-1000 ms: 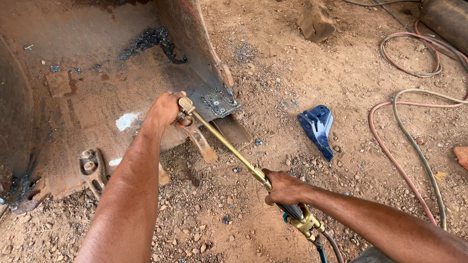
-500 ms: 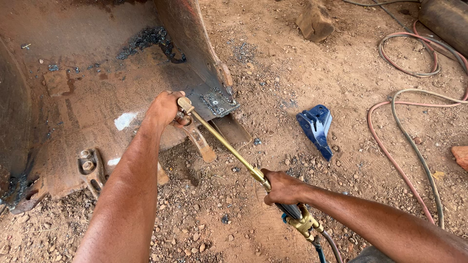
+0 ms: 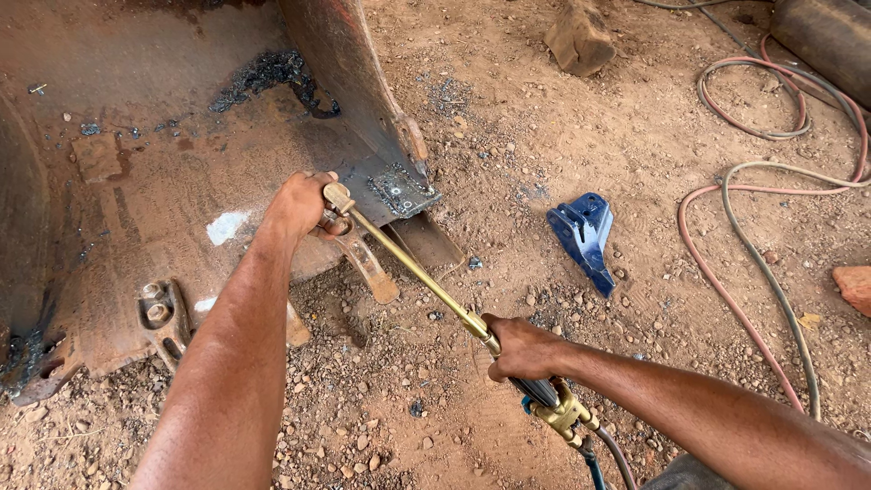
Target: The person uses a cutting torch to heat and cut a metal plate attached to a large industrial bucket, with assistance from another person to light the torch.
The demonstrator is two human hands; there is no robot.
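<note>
A long brass cutting torch [image 3: 413,272] runs diagonally across the middle of the view. My right hand [image 3: 524,349] grips its handle, where brass fittings and hoses [image 3: 581,426] leave at the bottom. My left hand [image 3: 301,207] is closed around the torch's head end, resting on the lip of a large rusty excavator bucket [image 3: 136,181]. The torch tip sits beside a welded metal plate [image 3: 402,189] at the bucket's corner. Rusty tooth adapters [image 3: 367,263] stick out from the bucket's edge just below my left hand.
A blue metal bracket [image 3: 583,238] lies on the gravelly dirt to the right. Red and green hoses [image 3: 753,272] loop across the ground at right. A rock [image 3: 581,38] and a rusty cylinder [image 3: 830,36] sit at the top. A brick piece [image 3: 855,287] is at the right edge.
</note>
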